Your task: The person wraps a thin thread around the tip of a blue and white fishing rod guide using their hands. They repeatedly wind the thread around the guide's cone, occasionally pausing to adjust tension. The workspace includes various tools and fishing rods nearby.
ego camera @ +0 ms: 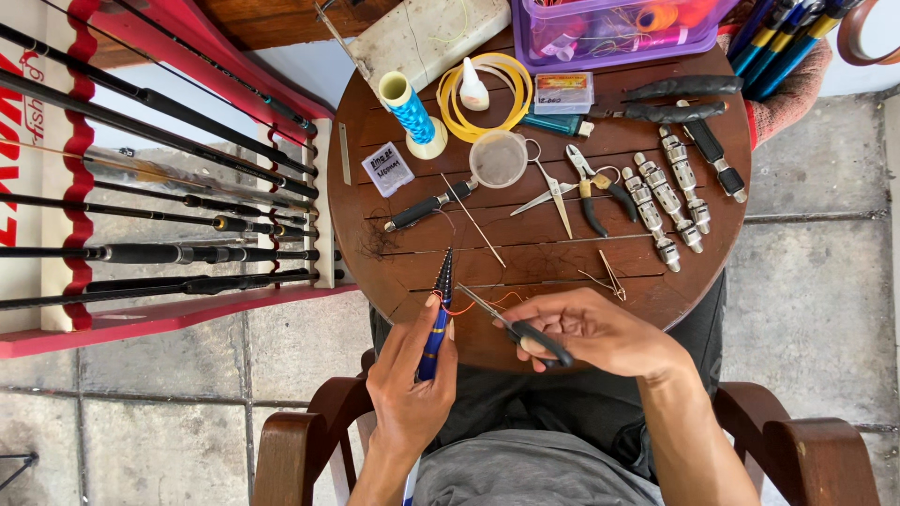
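Observation:
My left hand (411, 382) grips a blue and black fishing rod section (439, 309) that points up over the near edge of the round wooden table (394, 272). Orange thread (469, 306) loops off the rod near my thumb. My right hand (586, 330) holds small scissors with black handles (511, 326), their blades angled towards the thread beside the rod.
On the table lie a blue thread spool (411, 111), a yellow tubing coil (487, 92), a clear cup (499, 157), pliers (592, 184), another pair of scissors (553, 192), several metal reel seats (667, 195) and a purple plastic bin (619, 33). A red rack of fishing rods (169, 187) stands left. Chair arms (291, 450) flank me.

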